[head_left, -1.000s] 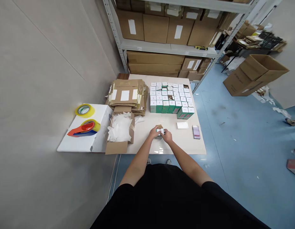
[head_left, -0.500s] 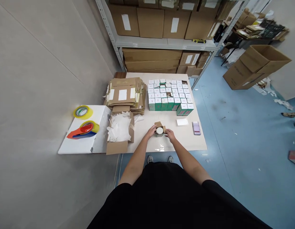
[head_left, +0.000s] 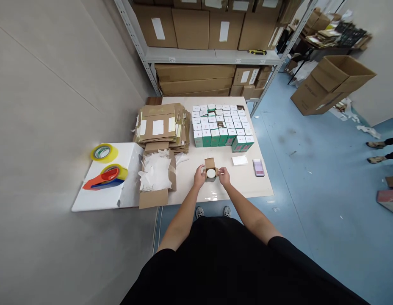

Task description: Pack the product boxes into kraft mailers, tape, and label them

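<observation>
A small open carton [head_left: 209, 162] stands near the front middle of the table, its back flap raised. Inside it sits a round container with a white lid [head_left: 211, 173]. My left hand [head_left: 199, 176] is at the carton's left side, its fingers bent against the edge. On the other side, my right hand [head_left: 224, 176] pinches the right flap with thumb and fingers. Beyond, rows of white-topped green boxes [head_left: 214, 137] are packed together; a few have open tops. A white flat box [head_left: 239, 160] and a purple-and-white item [head_left: 258, 167] lie to the right.
At left are flattened cartons [head_left: 156, 111], an open carton of white paper [head_left: 156, 171], a yellow tape roll [head_left: 112, 153] and a red-and-blue tape dispenser [head_left: 101, 179]. Shelving with cartons [head_left: 193, 29] stands behind. A large open carton [head_left: 320, 91] and a person's legs [head_left: 391, 142] are at right.
The small carton's back flap now stands more upright, and my left hand has come down its left side. The view has shifted slightly; another person's legs show more at the right edge.
</observation>
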A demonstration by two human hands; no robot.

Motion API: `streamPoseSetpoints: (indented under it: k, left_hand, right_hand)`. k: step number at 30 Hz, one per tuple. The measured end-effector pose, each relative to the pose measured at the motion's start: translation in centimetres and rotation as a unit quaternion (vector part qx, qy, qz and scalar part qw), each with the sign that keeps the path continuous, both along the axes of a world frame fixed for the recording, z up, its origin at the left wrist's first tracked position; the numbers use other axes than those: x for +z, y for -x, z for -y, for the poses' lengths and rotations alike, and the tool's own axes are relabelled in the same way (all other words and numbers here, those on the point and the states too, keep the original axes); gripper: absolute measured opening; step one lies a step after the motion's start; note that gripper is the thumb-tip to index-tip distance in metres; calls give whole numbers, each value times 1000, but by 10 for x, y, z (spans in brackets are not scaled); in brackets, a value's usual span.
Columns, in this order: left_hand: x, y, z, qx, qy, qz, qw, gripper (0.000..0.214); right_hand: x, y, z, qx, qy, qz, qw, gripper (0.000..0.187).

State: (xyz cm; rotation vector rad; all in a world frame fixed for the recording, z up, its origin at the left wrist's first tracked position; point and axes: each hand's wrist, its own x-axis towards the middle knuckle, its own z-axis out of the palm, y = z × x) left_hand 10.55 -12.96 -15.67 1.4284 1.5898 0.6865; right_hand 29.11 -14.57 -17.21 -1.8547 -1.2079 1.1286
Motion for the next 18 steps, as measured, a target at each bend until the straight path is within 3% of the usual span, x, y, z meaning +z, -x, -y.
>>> streamPoseSetpoints:
  k: [5, 9, 11, 13, 18]
  left_hand:
    - [10, 10, -6, -117, 10, -38, 992, 58]
    - [7, 16, -6, -185, 44, -29, 981, 101]
    - [4, 16, -5, -185, 45, -44, 981, 112]
    - [2, 14, -5, -169, 50, -61, 982, 110]
    - [0, 11, -6, -141, 70, -71, 985, 104]
  right_hand:
    - [15, -3, -6, 87, -30, 122, 988, 31]
    - [21, 3, -12, 140, 0, 181, 973, 44]
    - [20, 9, -16, 154, 24, 195, 968, 55]
    - [19, 15, -21, 158, 41, 198, 966, 59]
    - [24, 22, -39, 171, 58, 197, 964, 54]
